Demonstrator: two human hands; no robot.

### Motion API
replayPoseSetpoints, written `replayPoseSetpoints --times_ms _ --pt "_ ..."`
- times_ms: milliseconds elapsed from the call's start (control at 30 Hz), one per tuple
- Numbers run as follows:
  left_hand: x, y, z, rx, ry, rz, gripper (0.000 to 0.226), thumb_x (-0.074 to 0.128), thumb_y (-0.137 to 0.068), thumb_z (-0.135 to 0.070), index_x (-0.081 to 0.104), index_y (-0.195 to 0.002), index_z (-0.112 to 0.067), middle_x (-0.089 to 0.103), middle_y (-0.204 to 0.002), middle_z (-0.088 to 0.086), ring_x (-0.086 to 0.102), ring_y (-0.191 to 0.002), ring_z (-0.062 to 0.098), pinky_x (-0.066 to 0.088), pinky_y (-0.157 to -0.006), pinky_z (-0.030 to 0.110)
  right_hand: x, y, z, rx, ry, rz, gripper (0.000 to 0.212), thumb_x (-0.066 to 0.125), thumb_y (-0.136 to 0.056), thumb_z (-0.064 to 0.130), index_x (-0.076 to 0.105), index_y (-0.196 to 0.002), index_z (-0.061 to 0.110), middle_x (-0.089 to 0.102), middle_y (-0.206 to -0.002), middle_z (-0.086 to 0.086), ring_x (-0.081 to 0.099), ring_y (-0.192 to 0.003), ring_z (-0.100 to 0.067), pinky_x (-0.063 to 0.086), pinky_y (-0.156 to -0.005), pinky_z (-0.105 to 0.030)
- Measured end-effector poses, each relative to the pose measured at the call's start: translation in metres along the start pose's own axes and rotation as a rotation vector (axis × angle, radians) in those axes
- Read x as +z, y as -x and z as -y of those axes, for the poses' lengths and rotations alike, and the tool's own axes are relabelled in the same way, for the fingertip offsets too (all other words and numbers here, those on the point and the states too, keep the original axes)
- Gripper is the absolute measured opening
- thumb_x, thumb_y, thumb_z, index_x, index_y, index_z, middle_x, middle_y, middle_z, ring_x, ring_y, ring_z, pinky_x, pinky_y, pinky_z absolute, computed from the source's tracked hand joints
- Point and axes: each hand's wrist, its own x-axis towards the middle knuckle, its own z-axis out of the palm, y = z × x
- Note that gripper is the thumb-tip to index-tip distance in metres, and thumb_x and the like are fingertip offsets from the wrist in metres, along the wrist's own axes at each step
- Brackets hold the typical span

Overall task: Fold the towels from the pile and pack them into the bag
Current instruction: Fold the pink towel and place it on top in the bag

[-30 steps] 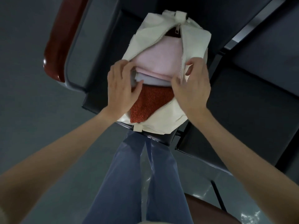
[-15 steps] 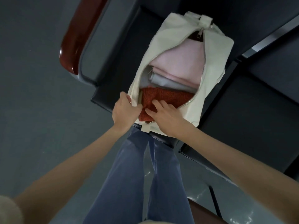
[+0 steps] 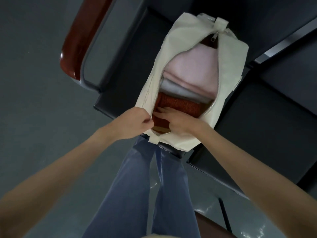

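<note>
A cream canvas bag (image 3: 233, 54) lies unzipped on a dark seat (image 3: 130, 69). Inside it sit three folded towels: a pink one (image 3: 193, 69) at the far end, a pale grey one (image 3: 181, 90) in the middle, and a rust-red one (image 3: 178, 104) nearest me. My left hand (image 3: 135, 122) pinches the bag's left zipper edge and holds it outward. My right hand (image 3: 178, 121) reaches into the near end of the opening, its straight fingers pressing on the red towel.
The seat belongs to a row of dark chairs; a red-brown armrest (image 3: 80, 40) on a metal frame stands to the left. A second dark seat (image 3: 267, 131) lies to the right. My legs in blue trousers (image 3: 137, 186) stand against the seat's front edge, on grey floor.
Both hands have moved from the bag's middle to its near end. The left hand has taken hold of the zipper edge, and the right hand has gone onto the red towel.
</note>
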Motion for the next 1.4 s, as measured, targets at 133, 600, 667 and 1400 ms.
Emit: replayPoseSetpoints --times_ms 133,600,667,1400 --pt "0.002 -0.015 -0.006 -0.065 -0.009 0.092 0.048 0.052 -0.090 -0.019 0.028 -0.049 -0.009 0.027 -0.048 0.004 0.027 -0.047 0.015 0.025 -0.049 0.032 -0.019 0.031 -0.003 -0.035 -0.188 -0.021 0.065 0.031 -0.088 -0.013 0.036 -0.146 0.015 0.031 -0.155 -0.002 0.029 -0.141 -0.017 0.020 -0.114 -0.023" --pt "-0.032 -0.061 -0.034 -0.034 -0.205 0.159 0.063 0.051 -0.089 -0.055 0.058 -0.044 -0.011 0.051 -0.041 -0.004 0.047 -0.041 0.007 0.046 -0.056 0.026 -0.059 0.059 -0.047 0.462 -0.428 -1.089 0.015 0.057 -0.085 0.016 0.056 -0.094 0.004 0.057 -0.081 0.000 0.054 -0.076 -0.015 0.045 -0.069 -0.029" --pt "-0.048 -0.060 -0.038 -0.059 -0.156 -0.279 0.056 0.058 -0.083 -0.061 0.055 -0.055 -0.012 0.051 -0.049 -0.005 0.050 -0.049 0.011 0.044 -0.054 0.030 -0.064 0.058 -0.045 0.406 -0.546 -1.153 0.009 0.058 -0.083 0.012 0.058 -0.087 0.005 0.052 -0.070 0.006 0.053 -0.070 -0.012 0.046 -0.067 -0.027" --pt "-0.064 -0.152 -0.056 0.156 -0.065 -0.206 0.040 0.041 -0.098 -0.018 0.038 -0.059 -0.010 0.040 -0.056 0.000 0.037 -0.053 0.012 0.018 -0.053 0.030 -0.111 0.031 -0.077 0.298 -0.894 -0.763 0.025 0.045 -0.100 0.012 0.059 -0.086 -0.004 0.063 -0.066 -0.013 0.063 -0.053 -0.022 0.050 -0.048 -0.028"
